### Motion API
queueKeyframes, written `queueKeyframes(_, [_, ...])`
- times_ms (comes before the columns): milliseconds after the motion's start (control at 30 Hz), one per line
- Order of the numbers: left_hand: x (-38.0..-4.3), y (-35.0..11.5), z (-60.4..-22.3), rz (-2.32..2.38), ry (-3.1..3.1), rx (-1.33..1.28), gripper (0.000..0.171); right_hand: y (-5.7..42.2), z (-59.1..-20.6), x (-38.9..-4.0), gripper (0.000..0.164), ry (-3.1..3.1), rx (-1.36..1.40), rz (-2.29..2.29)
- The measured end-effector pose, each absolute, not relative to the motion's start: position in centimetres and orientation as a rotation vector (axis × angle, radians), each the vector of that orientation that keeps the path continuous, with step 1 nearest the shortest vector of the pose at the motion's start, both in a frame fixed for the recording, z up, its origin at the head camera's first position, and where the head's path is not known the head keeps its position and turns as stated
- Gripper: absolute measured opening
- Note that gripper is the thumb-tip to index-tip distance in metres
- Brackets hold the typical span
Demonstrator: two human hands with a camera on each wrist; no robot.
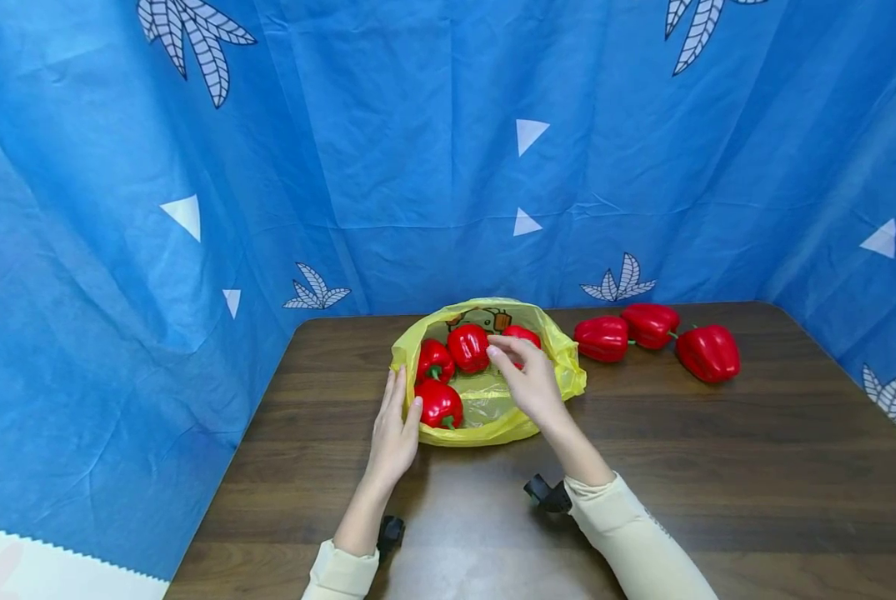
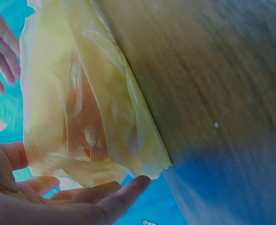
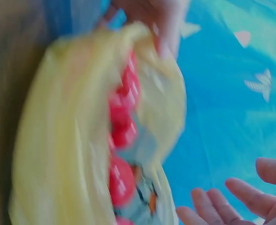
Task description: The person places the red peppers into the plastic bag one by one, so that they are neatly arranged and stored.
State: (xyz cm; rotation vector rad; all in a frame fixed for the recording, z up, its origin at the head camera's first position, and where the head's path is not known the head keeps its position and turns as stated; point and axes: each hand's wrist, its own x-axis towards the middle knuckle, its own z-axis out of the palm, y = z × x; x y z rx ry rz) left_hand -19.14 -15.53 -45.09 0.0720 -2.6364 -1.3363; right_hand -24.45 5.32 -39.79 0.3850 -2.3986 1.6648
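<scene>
A yellow plastic bag (image 1: 485, 433) stands with its mouth wide on the table, several red bell peppers (image 1: 468, 347) inside it. Against the bag's left side rests my left hand (image 1: 395, 429), its fingers extended along the outside; the left wrist view shows those fingers beside the thin yellow plastic (image 2: 81, 93). My right hand (image 1: 530, 379) hovers over the right part of the bag's mouth with loosely bent fingers and no pepper in its grasp. In the right wrist view its fingers (image 3: 250, 192) are spread apart, beside the bag's rim.
Three more red bell peppers (image 1: 708, 353) lie on the wooden table (image 1: 688, 467) to the right of the bag. A blue patterned curtain (image 1: 417, 167) hangs behind the table and along its sides. Black camera mounts (image 1: 548, 493) sit at the wrists.
</scene>
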Motion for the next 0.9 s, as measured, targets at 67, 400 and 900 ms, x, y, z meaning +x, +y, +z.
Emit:
queueKeyframes(67, [-19.1, -15.6, -45.0, -1.337, -2.633, 0.071, 0.059, 7.0, -39.0, -25.2, 0.036, -2.364, 0.351, 1.637])
queueKeyframes(400, [-19.2, -15.7, -45.0, -1.340, -2.623, 0.081, 0.058, 16.6, -39.0, -32.3, 0.045, -2.400, -0.023, 1.415])
queueKeyframes(900, [-19.0, -15.5, -45.2, -1.337, -2.620, 0.088, 0.058, 22.1, -43.5, -35.6, 0.057, -2.705, -0.190, 1.366])
